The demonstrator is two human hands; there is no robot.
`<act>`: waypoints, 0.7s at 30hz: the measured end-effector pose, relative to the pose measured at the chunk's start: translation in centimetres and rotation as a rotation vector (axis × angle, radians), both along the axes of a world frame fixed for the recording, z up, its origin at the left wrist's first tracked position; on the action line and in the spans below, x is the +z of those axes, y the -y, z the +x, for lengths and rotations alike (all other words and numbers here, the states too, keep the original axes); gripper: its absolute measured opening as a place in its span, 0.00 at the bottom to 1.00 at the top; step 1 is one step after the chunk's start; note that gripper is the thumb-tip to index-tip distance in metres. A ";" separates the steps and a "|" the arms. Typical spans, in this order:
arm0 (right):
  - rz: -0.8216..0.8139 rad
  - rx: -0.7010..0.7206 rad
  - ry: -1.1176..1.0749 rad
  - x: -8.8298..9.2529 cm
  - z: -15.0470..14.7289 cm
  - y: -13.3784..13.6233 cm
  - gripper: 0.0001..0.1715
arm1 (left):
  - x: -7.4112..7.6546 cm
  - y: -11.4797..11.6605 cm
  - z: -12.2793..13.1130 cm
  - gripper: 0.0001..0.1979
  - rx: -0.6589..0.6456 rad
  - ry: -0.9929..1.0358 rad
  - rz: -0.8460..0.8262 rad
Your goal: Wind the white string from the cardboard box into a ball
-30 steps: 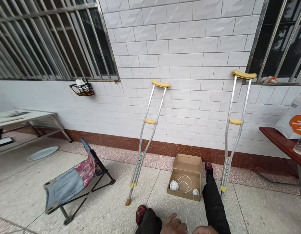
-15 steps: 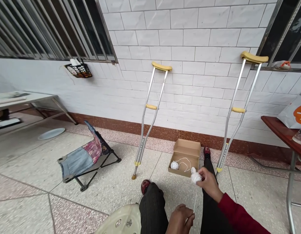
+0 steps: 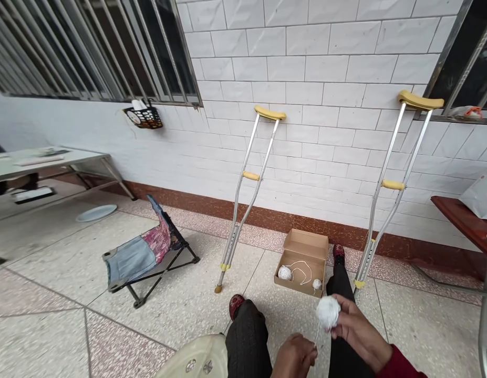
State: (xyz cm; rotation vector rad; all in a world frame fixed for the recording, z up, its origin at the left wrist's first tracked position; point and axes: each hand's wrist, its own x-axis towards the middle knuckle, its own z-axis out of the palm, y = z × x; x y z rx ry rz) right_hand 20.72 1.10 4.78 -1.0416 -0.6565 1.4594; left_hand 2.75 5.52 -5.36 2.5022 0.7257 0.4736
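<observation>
at right hand, bigger yarn ball

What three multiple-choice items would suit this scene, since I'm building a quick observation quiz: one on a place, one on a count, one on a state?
1. Where is the cardboard box?
A. On the folding chair
B. On the floor between two crutches
C. On the dark red table

2. How many white string balls lie in the box?
A. Three
B. One
C. Two

3. What is the person's right hand doing?
A. Holding a white ball
B. Gripping a crutch
C. Resting on the box

Answers:
1. B: the box sits on the floor, a crutch on each side.
2. C: two balls lie in it, joined by string.
3. A: the ball is in the fingers, its string running to the left hand.
</observation>
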 end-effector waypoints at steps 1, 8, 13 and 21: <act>0.002 -0.064 0.046 -0.3 0.3 -0.9 0.16 | -1.4 0.3 0.4 0.15 -0.023 -0.027 0.007; 0.002 -0.076 0.751 -10.2 0.2 -1.9 0.17 | -5.8 -2.0 0.4 0.13 0.002 0.079 0.348; -0.127 0.409 0.269 -10.6 -0.8 1.6 0.18 | -2.6 -3.0 -0.6 0.13 -0.070 0.165 0.348; -0.071 0.173 -0.074 -0.7 -0.7 1.5 0.19 | -2.8 -2.0 0.8 0.13 0.003 0.040 0.168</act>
